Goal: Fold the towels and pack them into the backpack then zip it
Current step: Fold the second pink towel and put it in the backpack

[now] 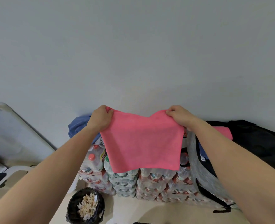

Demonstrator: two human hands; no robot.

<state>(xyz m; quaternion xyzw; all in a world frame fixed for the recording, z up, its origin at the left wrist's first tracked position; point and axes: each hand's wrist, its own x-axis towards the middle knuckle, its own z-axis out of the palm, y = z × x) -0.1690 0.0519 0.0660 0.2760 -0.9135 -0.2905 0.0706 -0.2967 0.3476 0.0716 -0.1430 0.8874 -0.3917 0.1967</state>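
Note:
A pink towel (141,143) hangs spread out in the air in front of me. My left hand (101,118) pinches its upper left corner and my right hand (180,116) pinches its upper right corner. A grey and black backpack (199,164) leans on stacked bottle packs under my right arm. Another pink towel (224,132) lies behind my right forearm on dark fabric. A blue cloth (78,125) sits bunched behind my left wrist.
Shrink-wrapped packs of water bottles (149,181) are stacked against the wall below the towel. A black bin (85,206) with crumpled paper stands on the floor at lower left. White furniture (12,139) fills the left. A black bag (259,143) lies at right.

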